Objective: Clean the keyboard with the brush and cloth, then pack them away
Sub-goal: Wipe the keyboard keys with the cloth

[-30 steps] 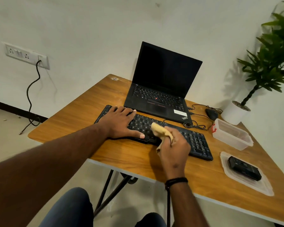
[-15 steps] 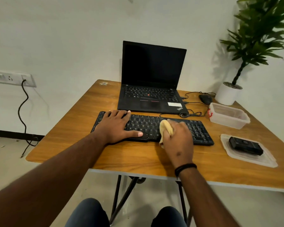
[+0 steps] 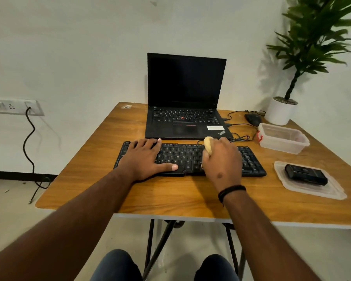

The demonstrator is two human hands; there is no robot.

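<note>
Yellow cloth [image 3: 208, 145] bunched in the right hand [image 3: 221, 161], fingers curled round it, is pressed to the middle keys of the keyboard [image 3: 182, 157] on the table [image 3: 170, 195]. The left hand [image 3: 146, 157] lies flat on the left end, fingers slightly spread, steadying it. A black item, probably the brush [image 3: 305, 175], sits on a lid [image 3: 330, 191] to the right, beside an open box [image 3: 282, 139]. Wiping appears under way; packing away is still to do.
</note>
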